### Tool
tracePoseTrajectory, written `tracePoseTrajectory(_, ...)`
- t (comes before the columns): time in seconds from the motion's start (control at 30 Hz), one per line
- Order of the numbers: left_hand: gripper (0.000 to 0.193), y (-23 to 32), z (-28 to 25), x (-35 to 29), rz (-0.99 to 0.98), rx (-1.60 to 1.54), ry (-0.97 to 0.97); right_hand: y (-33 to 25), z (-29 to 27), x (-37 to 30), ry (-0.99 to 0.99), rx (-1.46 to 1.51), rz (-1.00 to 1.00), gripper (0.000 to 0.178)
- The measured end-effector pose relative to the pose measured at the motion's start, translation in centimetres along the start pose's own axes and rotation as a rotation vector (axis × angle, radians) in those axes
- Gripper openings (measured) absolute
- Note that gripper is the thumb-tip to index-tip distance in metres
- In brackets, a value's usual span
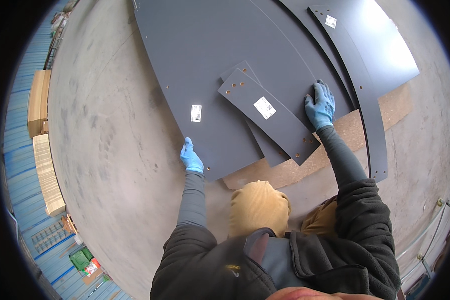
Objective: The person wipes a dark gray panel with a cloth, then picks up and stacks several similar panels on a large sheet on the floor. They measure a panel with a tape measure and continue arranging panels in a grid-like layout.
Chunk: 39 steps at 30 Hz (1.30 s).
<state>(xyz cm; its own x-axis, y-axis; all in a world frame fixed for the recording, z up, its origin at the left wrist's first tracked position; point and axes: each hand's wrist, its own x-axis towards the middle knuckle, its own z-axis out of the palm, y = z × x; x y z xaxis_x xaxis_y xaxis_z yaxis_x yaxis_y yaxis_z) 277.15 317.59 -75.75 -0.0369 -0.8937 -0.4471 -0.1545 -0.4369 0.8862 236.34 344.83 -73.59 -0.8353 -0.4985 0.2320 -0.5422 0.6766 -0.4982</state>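
A large dark grey panel [180, 55] with a white label and drilled holes lies before me. My left hand [191, 157], in a blue glove, is closed at its near left edge; part of the grip is hidden. My right hand [321, 106], also gloved in blue, rests with fingers apart on the panel's right part. Between my hands a smaller dark grey board [280, 127] with holes and a white label lies slantwise. It partly covers another small grey board [262, 145] underneath.
A long narrow dark board [377, 135] lies on the right, beside a wide glossy grey panel [385, 55]. Brown sheeting [257, 175] shows under the panels on the concrete floor [105, 125]. Stacked wooden boards [47, 175] stand far left; a metal rail [425, 227] stands at right.
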Motion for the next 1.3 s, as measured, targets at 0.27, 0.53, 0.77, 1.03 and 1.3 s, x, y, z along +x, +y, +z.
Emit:
tracePoseTrajectory(0.27,0.056,-0.6,-0.2,1.1,0.037,0.009,0.016,0.0,-0.2,-0.3,0.013,0.026,-0.007,0.046)
tracePoseTrajectory(0.53,0.056,-0.3,0.0,0.6,0.039,0.012,0.033,-0.1,-0.3,-0.5,0.062,0.033,-0.025,0.043)
tracePoseTrajectory(0.77,0.054,-0.1,0.0,0.8,0.014,-0.027,-0.002,-0.1,-0.6,-0.7,0.076,0.034,-0.002,0.043)
tracePoseTrajectory(1.03,0.052,-0.6,0.0,1.0,0.036,-0.020,0.002,0.2,-0.3,-1.1,0.088,0.007,0.010,0.047)
tracePoseTrajectory(1.3,0.048,-0.1,0.4,0.4,0.033,-0.030,0.017,0.1,-0.2,-1.3,0.095,-0.013,0.040,0.050)
